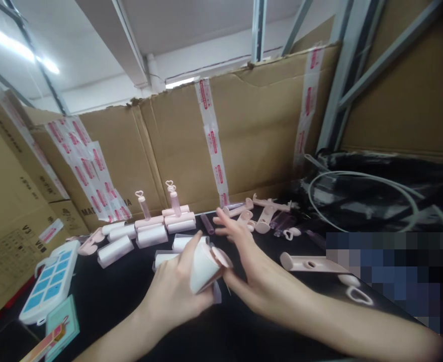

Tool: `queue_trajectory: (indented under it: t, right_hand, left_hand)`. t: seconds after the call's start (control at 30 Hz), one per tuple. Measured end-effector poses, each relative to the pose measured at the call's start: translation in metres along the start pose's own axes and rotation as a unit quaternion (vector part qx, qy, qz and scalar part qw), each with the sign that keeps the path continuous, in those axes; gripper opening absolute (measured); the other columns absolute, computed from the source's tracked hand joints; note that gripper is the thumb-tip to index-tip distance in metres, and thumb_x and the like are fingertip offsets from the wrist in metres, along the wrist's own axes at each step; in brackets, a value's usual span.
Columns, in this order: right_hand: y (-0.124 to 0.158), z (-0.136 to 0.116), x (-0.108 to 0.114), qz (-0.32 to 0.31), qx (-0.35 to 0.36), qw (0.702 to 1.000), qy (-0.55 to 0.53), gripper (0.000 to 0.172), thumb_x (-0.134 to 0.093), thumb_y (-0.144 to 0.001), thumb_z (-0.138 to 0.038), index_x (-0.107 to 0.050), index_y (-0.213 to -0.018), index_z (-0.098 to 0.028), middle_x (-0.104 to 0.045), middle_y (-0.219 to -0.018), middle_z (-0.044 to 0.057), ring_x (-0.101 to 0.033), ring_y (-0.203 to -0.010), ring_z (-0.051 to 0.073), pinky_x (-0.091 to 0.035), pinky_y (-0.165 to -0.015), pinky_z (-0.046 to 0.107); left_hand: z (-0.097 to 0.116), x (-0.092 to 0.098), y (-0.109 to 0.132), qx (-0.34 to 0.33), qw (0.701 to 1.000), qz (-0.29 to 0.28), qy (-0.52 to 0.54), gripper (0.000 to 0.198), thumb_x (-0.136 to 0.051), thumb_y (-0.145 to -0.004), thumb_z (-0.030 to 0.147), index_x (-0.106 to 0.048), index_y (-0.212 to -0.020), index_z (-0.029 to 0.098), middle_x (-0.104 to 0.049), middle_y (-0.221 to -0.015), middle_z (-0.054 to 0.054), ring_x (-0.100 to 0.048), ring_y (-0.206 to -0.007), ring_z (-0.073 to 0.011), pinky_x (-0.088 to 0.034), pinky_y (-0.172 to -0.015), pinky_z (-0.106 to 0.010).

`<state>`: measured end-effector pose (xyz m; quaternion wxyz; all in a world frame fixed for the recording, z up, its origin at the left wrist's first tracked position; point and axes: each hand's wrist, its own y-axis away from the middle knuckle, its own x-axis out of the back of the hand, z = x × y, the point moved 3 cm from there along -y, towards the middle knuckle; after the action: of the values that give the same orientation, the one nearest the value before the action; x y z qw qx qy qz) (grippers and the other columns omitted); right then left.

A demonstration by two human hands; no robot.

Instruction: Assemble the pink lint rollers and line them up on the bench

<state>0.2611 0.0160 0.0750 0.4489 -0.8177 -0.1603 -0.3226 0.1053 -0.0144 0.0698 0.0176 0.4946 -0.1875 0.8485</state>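
My left hand (178,286) is closed round a white lint roll (202,266) with a pink end cap, held above the black table (123,296). My right hand (240,246) is just right of it, fingers stretched out and spread, palm toward the roll's capped end and about touching it. Beyond my hands lie several more white rolls (151,235), two of them fitted with upright pink heart-topped handles (174,198). Loose pink handle parts (264,213) lie further right, and one long pink handle (312,263) lies by my right forearm.
Taped cardboard boxes (244,141) wall the back and left of the table. A white and blue tray-like object (50,284) and a teal card (61,324) lie at the front left. A black bag with a white cable (372,196) sits at the right.
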Motion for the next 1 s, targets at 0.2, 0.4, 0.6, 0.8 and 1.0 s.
queue_trajectory:
  t: [0.2, 0.4, 0.6, 0.8, 1.0]
  right_hand:
    - [0.007, 0.008, -0.014, 0.071, 0.071, 0.995, 0.014, 0.081, -0.047, -0.076, -0.005, -0.007, -0.144, -0.025, -0.047, -0.127, 0.013, -0.047, -0.118, 0.025, -0.041, -0.098, 0.047]
    - [0.017, 0.01, -0.02, 0.111, 0.096, 0.983, -0.111, 0.072, -0.051, -0.079, -0.01, -0.018, -0.14, -0.03, -0.041, -0.132, 0.01, -0.04, -0.125, 0.024, -0.033, -0.105, 0.049]
    - [-0.001, 0.026, -0.042, -0.066, -0.123, 0.923, -0.359, 0.033, -0.048, -0.089, -0.036, -0.05, -0.117, -0.018, -0.062, -0.11, 0.009, -0.058, -0.102, 0.022, -0.047, -0.092, 0.04]
    - [-0.027, 0.04, -0.028, -0.01, -0.11, 0.95, -0.293, 0.03, -0.045, -0.09, -0.041, -0.053, -0.111, -0.021, -0.061, -0.108, 0.007, -0.057, -0.098, 0.02, -0.048, -0.082, 0.029]
    - [-0.032, 0.019, -0.04, -0.177, -0.019, 0.97, -0.166, 0.03, -0.043, -0.092, -0.04, -0.057, -0.105, -0.017, -0.058, -0.093, 0.005, -0.056, -0.084, 0.016, -0.045, -0.076, 0.028]
  left_hand:
    - [-0.012, -0.005, 0.008, 0.014, 1.0, 0.006, 0.016, 0.072, -0.058, -0.07, 0.026, -0.031, -0.137, 0.027, -0.064, -0.115, -0.008, -0.064, -0.094, -0.0327, -0.05, -0.076, -0.039]
    - [-0.025, -0.008, -0.002, 0.045, 0.985, 0.045, 0.16, 0.06, -0.062, -0.07, 0.026, -0.042, -0.126, 0.025, -0.067, -0.1, -0.003, -0.065, -0.081, -0.0218, -0.049, -0.075, -0.031]
    - [-0.028, -0.01, -0.003, 0.026, 0.966, 0.032, 0.254, 0.103, -0.075, -0.059, 0.032, -0.012, -0.14, 0.018, -0.054, -0.119, -0.01, -0.056, -0.101, -0.023, -0.045, -0.09, -0.036]
    - [-0.071, -0.004, 0.017, -0.01, 0.995, -0.045, 0.088, 0.113, -0.078, -0.051, 0.047, -0.016, -0.142, 0.022, -0.044, -0.128, -0.012, -0.034, -0.12, -0.0331, -0.026, -0.104, -0.053]
    - [-0.099, -0.039, 0.046, 0.04, 0.986, -0.09, 0.132, 0.087, -0.071, -0.066, 0.04, -0.025, -0.135, 0.017, -0.036, -0.134, -0.017, -0.03, -0.127, -0.0342, -0.024, -0.107, -0.051]
